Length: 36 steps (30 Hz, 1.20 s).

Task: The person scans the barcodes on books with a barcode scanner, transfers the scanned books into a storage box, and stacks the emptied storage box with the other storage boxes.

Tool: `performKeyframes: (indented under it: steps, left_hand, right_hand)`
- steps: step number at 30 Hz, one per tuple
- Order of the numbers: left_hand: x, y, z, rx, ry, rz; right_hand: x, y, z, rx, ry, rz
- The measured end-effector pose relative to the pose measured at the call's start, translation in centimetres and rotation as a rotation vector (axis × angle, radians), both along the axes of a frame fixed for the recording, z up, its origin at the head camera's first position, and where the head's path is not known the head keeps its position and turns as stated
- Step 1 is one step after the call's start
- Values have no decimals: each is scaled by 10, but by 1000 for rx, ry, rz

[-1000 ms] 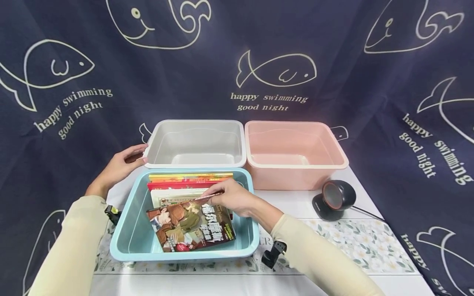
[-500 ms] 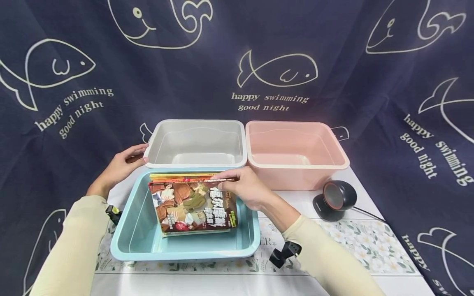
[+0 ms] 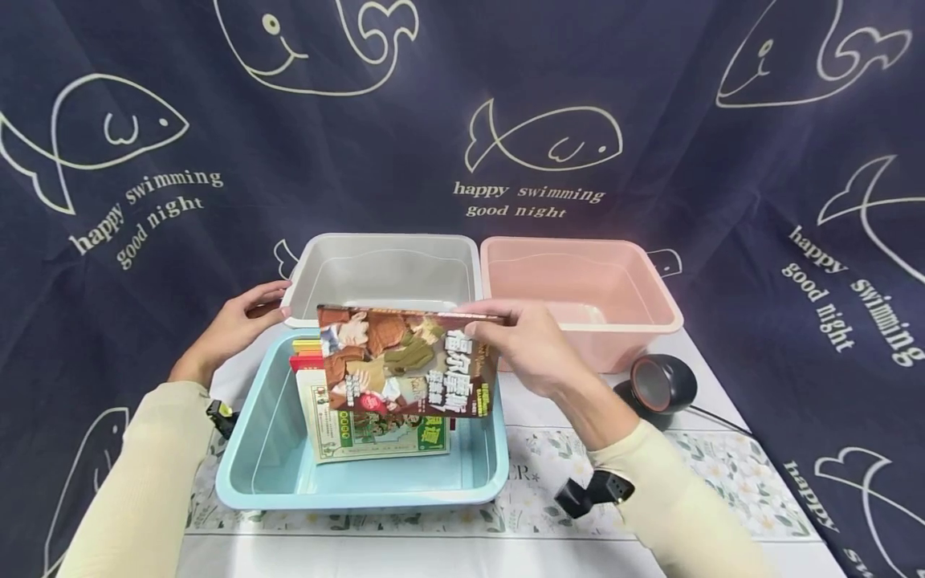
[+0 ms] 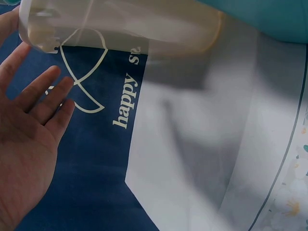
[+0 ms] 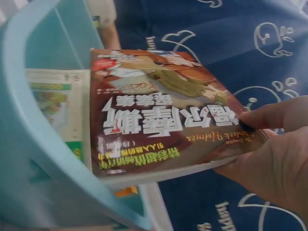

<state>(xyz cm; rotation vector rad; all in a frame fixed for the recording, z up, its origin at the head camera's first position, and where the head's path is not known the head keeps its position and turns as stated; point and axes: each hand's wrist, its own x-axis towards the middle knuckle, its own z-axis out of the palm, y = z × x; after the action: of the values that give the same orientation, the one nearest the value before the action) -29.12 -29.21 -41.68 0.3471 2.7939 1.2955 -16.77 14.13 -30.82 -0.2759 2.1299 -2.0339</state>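
My right hand (image 3: pixel 531 341) pinches a brown illustrated book (image 3: pixel 405 365) by its top right edge, thumb on the front cover. The book hangs over the blue bin (image 3: pixel 246 482), above the other books. In the right wrist view the brown book (image 5: pixel 159 110) fills the middle, with the hand (image 5: pixel 284 159) at its edge. Inside the bin stands a white-and-green book (image 3: pixel 376 449), with red and yellow books behind it, partly hidden. My left hand (image 3: pixel 234 325) touches the left rim of the grey bin (image 3: pixel 383 277); in the left wrist view this hand (image 4: pixel 29 120) has its fingers extended.
A pink bin (image 3: pixel 578 281) stands at the back right beside the grey one. A black round device (image 3: pixel 661 385) with a cable is on the table's right side. A flowered runner (image 3: pixel 694 482) crosses the white table. A dark fish-print cloth (image 3: pixel 361 177) hangs behind.
The brown book has been straightened from its tilt and lifted up and to the right by my right hand, uncovering the white-and-green book. My left hand stays at the grey bin.
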Motion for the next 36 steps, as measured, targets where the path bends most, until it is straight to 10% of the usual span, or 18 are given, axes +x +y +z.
performKeyframes:
  steps: [16,29,36]
  left_hand:
    - [-5,-3,-4,16,-26,11]
    - [-4,-4,-5,30,-32,10]
    - [-5,-5,-5,25,-25,17]
  right_hand:
    - [21,69,25,-85,157,-187]
    - [62,116,1,-224,93,-469]
    - [79,132,-13,-302,198,-572]
